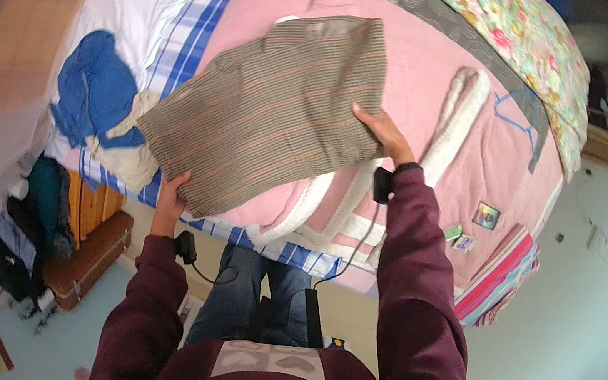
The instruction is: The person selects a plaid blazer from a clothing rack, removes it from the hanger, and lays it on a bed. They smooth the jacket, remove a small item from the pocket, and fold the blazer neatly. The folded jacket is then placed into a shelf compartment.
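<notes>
A brown-and-grey striped garment (274, 110) is spread out between my hands, above a bed covered with a pink blanket (422, 55). My left hand (172, 197) grips its lower left edge, the thumb on top of the cloth. On the right, my right hand (382, 131) holds the garment's right edge, also with the thumb on top and the fingers hidden beneath. What lies under the cloth is mostly hidden. A small white edge shows behind its top.
Blue (94, 85) and beige (130, 160) clothes lie left on the bed. A blue hanger (514, 122), small cards (462, 242) and a striped folded cloth (499, 276) lie right. Below left stands a brown suitcase (90, 262). A cable (356, 255) hangs from my right wrist.
</notes>
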Motion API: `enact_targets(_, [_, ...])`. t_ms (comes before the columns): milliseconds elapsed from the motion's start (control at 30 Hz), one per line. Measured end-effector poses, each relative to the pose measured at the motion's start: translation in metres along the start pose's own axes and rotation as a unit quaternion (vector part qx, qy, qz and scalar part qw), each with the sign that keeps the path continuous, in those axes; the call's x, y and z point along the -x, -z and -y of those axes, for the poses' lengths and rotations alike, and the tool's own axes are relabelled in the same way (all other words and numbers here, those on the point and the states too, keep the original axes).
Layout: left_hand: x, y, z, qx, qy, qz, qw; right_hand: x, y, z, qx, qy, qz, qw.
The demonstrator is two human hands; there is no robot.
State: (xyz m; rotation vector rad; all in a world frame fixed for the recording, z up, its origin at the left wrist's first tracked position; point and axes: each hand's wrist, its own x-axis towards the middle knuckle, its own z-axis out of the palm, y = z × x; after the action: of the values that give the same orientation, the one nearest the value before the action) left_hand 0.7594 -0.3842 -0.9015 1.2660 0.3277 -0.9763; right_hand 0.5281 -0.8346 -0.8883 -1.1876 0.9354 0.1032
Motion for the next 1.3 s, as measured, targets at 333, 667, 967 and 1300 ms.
enact_targets(333, [0.019,0.041,-0.047,-0.403,-0.127,0.084,0.902,0.049,-0.003,-0.024,-0.091,0.035,0.035,0.995])
enact_targets(667, [0.128,-0.046,-0.119,-0.367,0.039,0.031,0.929,0.375,-0.096,-0.156,-0.392,0.068,-0.107,0.911])
enact_targets(967, [0.144,-0.179,-0.059,-0.522,0.154,0.422,0.725,0.564,-0.312,-0.248,-0.593,0.073,-0.421,0.683])
enact_targets(1300, [0.203,-0.281,-0.024,-0.589,0.217,0.626,0.462,0.581,-0.508,-0.168,-0.628,0.130,-0.624,0.448])
